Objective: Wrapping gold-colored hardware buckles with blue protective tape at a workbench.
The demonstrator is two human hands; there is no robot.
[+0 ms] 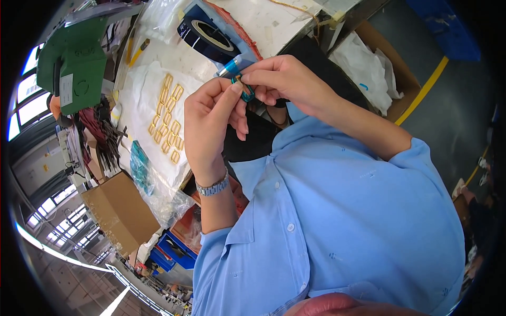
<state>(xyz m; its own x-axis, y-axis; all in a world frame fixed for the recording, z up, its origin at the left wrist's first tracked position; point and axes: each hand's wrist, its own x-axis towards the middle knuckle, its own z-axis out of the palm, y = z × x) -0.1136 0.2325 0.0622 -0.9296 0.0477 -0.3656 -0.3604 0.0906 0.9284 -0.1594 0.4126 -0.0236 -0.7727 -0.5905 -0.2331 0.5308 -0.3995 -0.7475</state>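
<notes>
A small oblong ring [247, 92], teal with a bit of gold showing, is held between my two hands in front of my chest. My left hand [208, 113], with a metal watch at its wrist, pinches it between thumb and forefinger. From the other side my right hand [287, 81] closes thumb and forefinger at the ring's upper end. Fingertips hide part of it. Just beyond stands a blue tape dispenser [243, 37] with a dark tape roll [208, 39] and a shiny blue strip at its front. Several gold oblong rings [167, 118] lie in rows left of my left hand.
White sheeting [145, 100] covers the left of the worktable [279, 26]. A clear bag with teal pieces [139, 166] lies near a cardboard box [121, 213]. A yellow-handled tool [138, 51] lies farther back. At right, an open carton [392, 68] holds white plastic.
</notes>
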